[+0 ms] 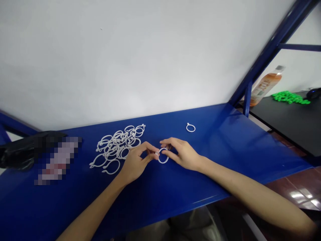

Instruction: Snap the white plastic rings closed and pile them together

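Between my hands, above the blue table, is a white plastic ring [163, 162] with a small clasp end at its left. My left hand [136, 161] pinches that clasp end between thumb and fingertips. On the ring's upper right, my right hand [182, 153] grips the rim with thumb and fingers. Just left of my left hand lies a loose pile of similar white rings [111, 145], several with their ends apart. One single white ring [191, 128] rests apart on the table, beyond my right hand.
The blue tabletop [213, 140] meets a white wall at the back. A black plastic bag [20, 152] and a blurred-out packet [59, 160] lie at the left. Past the blue frame post [247, 98], a dark side table bears a bottle [267, 85] and green pieces [289, 97].
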Demonstrator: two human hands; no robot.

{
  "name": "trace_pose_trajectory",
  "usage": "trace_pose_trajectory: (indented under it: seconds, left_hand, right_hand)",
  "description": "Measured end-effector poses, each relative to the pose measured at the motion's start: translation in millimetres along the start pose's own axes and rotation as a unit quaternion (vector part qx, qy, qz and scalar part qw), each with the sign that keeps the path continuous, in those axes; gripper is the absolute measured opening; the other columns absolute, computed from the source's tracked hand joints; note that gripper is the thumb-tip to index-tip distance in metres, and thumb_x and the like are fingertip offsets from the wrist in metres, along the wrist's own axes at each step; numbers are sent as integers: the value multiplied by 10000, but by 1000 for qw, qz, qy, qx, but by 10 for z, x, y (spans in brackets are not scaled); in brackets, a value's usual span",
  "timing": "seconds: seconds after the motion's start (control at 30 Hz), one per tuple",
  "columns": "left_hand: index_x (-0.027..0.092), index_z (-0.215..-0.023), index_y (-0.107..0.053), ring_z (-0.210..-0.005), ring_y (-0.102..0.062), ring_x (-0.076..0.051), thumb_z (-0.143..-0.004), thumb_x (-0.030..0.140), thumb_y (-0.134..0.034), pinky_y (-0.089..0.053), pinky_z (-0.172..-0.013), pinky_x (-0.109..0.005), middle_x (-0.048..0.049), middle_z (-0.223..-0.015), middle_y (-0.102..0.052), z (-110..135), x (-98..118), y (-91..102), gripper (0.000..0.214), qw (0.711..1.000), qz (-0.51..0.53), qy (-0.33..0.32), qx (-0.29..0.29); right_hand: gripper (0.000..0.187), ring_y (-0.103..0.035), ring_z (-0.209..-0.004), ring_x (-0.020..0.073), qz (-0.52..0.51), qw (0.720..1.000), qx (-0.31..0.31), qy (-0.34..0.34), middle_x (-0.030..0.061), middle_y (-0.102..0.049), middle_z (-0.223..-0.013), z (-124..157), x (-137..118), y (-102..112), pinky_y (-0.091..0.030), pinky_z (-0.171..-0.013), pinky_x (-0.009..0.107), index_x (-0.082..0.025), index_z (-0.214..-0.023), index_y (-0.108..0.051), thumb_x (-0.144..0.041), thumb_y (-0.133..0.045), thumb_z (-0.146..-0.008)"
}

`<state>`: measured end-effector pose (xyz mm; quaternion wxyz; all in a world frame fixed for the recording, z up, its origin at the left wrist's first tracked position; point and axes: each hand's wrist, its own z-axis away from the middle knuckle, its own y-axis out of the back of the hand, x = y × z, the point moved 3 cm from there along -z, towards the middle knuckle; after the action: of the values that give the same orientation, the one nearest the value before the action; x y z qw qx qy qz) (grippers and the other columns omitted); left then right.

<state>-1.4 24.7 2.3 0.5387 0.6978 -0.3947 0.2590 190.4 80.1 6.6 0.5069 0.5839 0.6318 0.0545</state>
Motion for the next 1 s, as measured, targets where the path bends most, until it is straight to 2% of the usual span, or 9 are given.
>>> trace_pose_trajectory:
  seconds: [0.13,0.37,0.5,0.57,0.7,0.77,0.83,0.93,1.0]
  left_hand:
    - [240,-809,-708,-626,-621,-113,-887,373,-671,-501,-637,-243,33,-706,-694,-11,61,-1,158,999,-1,-44,19]
    - [239,-757,-676,-697,-631,-133,-886,176,-600,-507,-706,-275,35,-683,-680,18,61,-27,162,995,-45,-84,35]
    - [233,-762,-670,-737,-631,-149,-868,215,-636,-513,-712,-289,18,-732,-693,5,12,-33,112,992,-78,-97,11]
    - [236,-822,-681,-798,-632,-169,-862,287,-676,-514,-769,-315,7,-775,-700,-29,-15,9,64,985,-130,-111,13]
    - [234,-989,-673,-934,-600,-246,-884,473,-642,-467,-904,-420,-42,-888,-685,-92,-152,205,263,937,-330,-86,78]
    - [214,-1024,-670,-986,-578,-291,-902,509,-589,-452,-892,-448,-87,-951,-667,-103,-265,322,329,897,-425,-33,118]
    - [196,-1001,-681,-1005,-561,-317,-900,506,-572,-448,-860,-454,-114,-983,-654,-106,-381,395,344,873,-471,16,121]
    - [210,-895,-697,-1017,-549,-324,-904,445,-554,-444,-850,-455,-111,-983,-651,-108,-490,410,275,881,-460,50,96]
    - [220,-853,-702,-1026,-543,-328,-911,405,-537,-441,-854,-464,-110,-985,-653,-108,-503,389,254,889,-444,53,93]
  right_hand:
    - [158,-695,-848,159,-46,999,-27,9,66,-724,-984,15,0,-35,-556,-760,282,-189,-1030,-618,-295,-500,-1029]
    - [242,-655,-797,155,-15,996,-66,59,71,-693,-883,70,-96,-59,-525,-722,264,-167,-992,-635,-285,-434,-1054]
    - [247,-653,-789,152,2,993,-92,70,66,-698,-884,63,-112,-87,-529,-725,264,-171,-1015,-647,-288,-433,-1055]
    - [224,-672,-839,159,5,995,-80,62,68,-718,-941,26,-66,-70,-540,-762,277,-178,-1038,-649,-289,-454,-1048]
    - [210,-681,-893,180,86,996,24,-12,67,-716,-996,-64,229,133,-539,-804,306,-194,-1058,-671,-307,-495,-1033]
    - [209,-667,-845,183,174,979,65,-81,71,-695,-1003,-75,448,305,-525,-744,301,-203,-1046,-693,-302,-510,-1023]
    - [201,-644,-814,193,259,949,79,-162,80,-678,-1007,-55,659,487,-507,-700,305,-209,-1034,-712,-299,-534,-1007]
    - [196,-610,-907,260,352,903,59,-238,114,-670,-985,-5,862,680,-500,-704,339,-188,-1037,-718,-288,-558,-984]
    - [218,-578,-958,296,390,885,60,-246,141,-667,-993,14,903,733,-509,-744,375,-169,-1062,-710,-314,-570,-976]
